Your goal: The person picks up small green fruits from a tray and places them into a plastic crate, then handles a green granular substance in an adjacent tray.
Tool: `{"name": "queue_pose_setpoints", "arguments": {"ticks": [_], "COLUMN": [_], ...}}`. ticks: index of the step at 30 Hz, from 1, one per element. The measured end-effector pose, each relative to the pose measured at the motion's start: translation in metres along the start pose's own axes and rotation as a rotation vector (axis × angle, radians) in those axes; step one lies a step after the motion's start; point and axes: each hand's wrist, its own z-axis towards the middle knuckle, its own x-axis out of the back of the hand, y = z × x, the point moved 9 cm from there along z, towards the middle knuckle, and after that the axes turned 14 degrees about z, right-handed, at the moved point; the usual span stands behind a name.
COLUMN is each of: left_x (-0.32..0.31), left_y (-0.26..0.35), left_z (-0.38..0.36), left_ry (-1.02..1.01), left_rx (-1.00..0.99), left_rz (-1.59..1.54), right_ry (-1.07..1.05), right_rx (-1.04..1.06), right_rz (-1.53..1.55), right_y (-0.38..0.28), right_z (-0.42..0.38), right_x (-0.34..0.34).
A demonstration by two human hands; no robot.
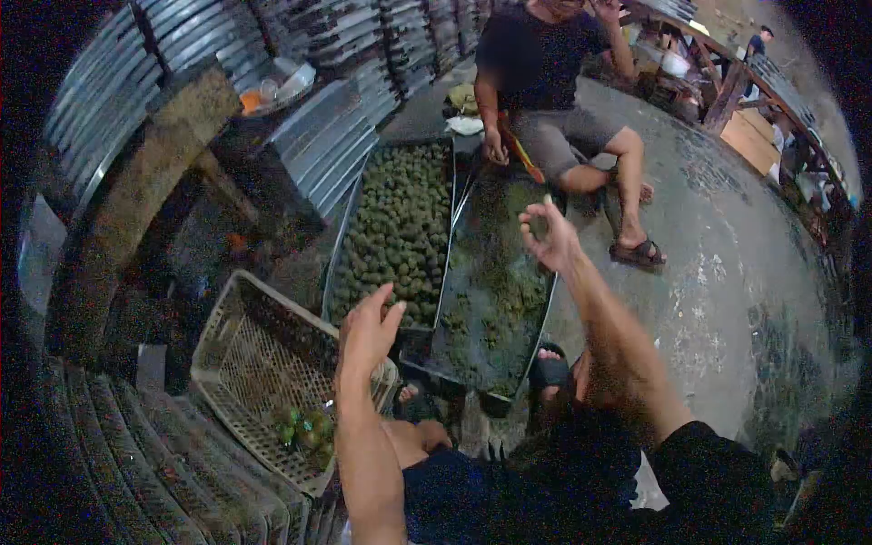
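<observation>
My left hand (371, 329) is raised over the near left corner of a metal tray (340, 245) full of round greenish-brown balls (400, 227); its thumb and fingers are apart with nothing visible between them. Above the right edge of a second tray (548, 304), my right hand (549, 236) hangs with curled fingers, thumb and forefinger close together; whether it holds anything small cannot be made out. Loose dark green material (495, 282) covers the floor of that second tray. Beside my left arm, a beige plastic crate (218, 341) holds a few green items (307, 429) at its near end.
Across the trays sits another person (545, 82) in a dark shirt, one hand near a red and yellow strip (522, 154). Corrugated metal sheets (327, 136) stand at the left. A wooden structure (727, 95) is at the back right, with a distant person (757, 44) beyond.
</observation>
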Motion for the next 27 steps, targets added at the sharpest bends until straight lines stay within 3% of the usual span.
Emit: {"name": "queue_pose_setpoints", "arguments": {"ticks": [5,7,8,9,11,17,19,22,24,26,27], "left_x": [0.005,0.009,0.012,0.011,0.013,0.015,0.017,0.015,-0.001,-0.020,-0.029], "left_y": [-0.001,0.000,-0.001,-0.004,-0.008,-0.027,-0.026,-0.014,0.002,0.010,0.016], "left_z": [0.001,-0.002,-0.004,-0.007,-0.010,-0.019,-0.021,-0.030,-0.036,-0.045,-0.051], "left_ry": [0.062,0.040,0.049,0.040,0.054,0.035,0.045,-0.029,-0.239,-0.372,-0.416], "left_rx": [-0.045,-0.008,-0.026,-0.008,-0.014,0.002,-0.016,-0.030,-0.044,-0.068,-0.143], "left_rz": [-0.002,-0.035,-0.017,-0.020,-0.038,0.005,0.019,0.062,0.087,0.145,0.182], "right_ry": [0.147,0.000,0.038,0.036,-0.051,0.033,0.059,0.201,-0.016,0.146,0.031], "right_rx": [-0.015,0.149,0.146,0.128,-0.077,-0.427,-0.295,-0.332,-0.259,-0.673,-0.456], "right_rz": [-0.314,-0.762,-0.922,-0.932,-0.537,-0.119,-0.950,-0.808,-1.171,-0.324,-0.572], "right_y": [0.032,0.041,0.050,0.060,0.097,0.197,0.227,0.295,0.306,0.347,0.311], "right_z": [-0.001,-0.001,-0.007,-0.020,-0.044,-0.068,-0.056,-0.053,-0.054,-0.028,-0.006], "right_x": [0.013,0.001,0.003,0.004,0.006,0.121,0.187,0.261,0.257,0.290,0.236]}}
